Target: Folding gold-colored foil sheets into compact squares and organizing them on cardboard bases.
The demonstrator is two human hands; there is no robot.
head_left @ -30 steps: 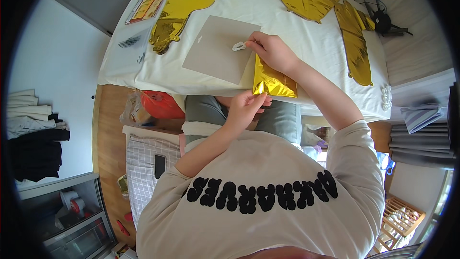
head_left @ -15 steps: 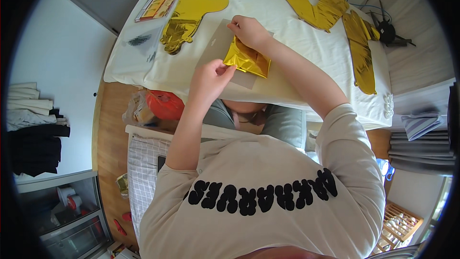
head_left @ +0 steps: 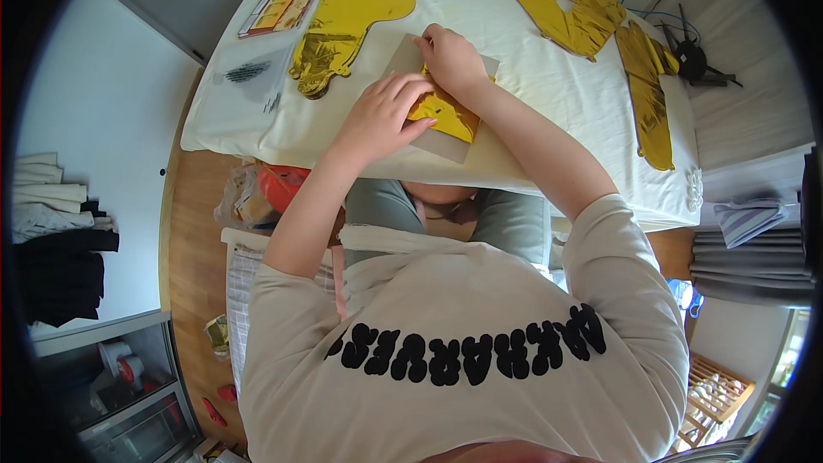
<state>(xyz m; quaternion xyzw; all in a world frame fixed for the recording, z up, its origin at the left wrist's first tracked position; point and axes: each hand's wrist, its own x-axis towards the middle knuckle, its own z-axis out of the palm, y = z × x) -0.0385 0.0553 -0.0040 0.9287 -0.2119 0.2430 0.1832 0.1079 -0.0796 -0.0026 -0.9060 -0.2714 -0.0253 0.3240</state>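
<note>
A folded gold foil balloon lies on a grey card near the table's front edge. My left hand rests over its left side, fingers stretched across the foil and thumb apart, along the lower edge. At the far end of the foil, my right hand is closed with its fingers curled down on it; the fingertips are hidden. Part of the foil is covered by both hands.
A flat gold foil balloon spreads at the far left, beside printed packets and a clear plastic bag. More gold foil shapes lie at the right, by a black router. A white cloth covers the table.
My left hand has gone from pinching the foil's lower left corner to lying over its left side with fingers spread. My right hand stays at the far end, shifted slightly right.
</note>
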